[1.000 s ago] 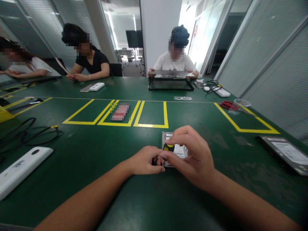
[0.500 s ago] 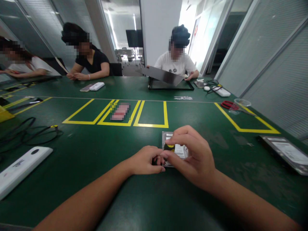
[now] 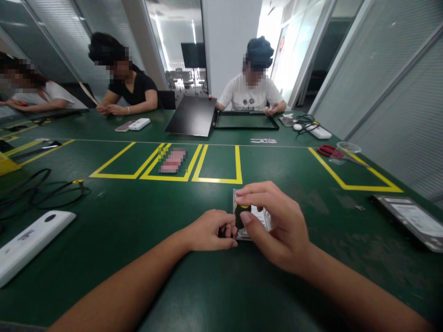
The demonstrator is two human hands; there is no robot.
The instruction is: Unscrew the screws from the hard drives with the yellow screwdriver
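Note:
A small silver hard drive [image 3: 260, 216] with a white label lies flat on the green table, partly covered by my hands. My right hand [image 3: 284, 226] is closed around the short black-and-yellow handle of a screwdriver [image 3: 242, 216], held upright over the drive's left side. The screwdriver's tip is hidden. At the drive's left edge, my left hand [image 3: 209, 230] is curled closed, its fingertips gripping the drive close beside the screwdriver. Something dark shows between the left fingers, too shadowed to make out.
Another hard drive [image 3: 411, 219] lies at the right. A white power strip [image 3: 34, 244] and black cables [image 3: 44, 193] are at the left. Beyond the yellow tape boxes sit a phone [image 3: 173, 161], red scissors [image 3: 328, 151] and a clear cup [image 3: 346, 150]. Co-workers sit opposite, one holding a dark panel [image 3: 192, 115].
My right fingers have straightened and shifted on the screwdriver handle, exposing more of it. My left hand stays put. The co-worker opposite has swung the dark panel leftward, off the black frame.

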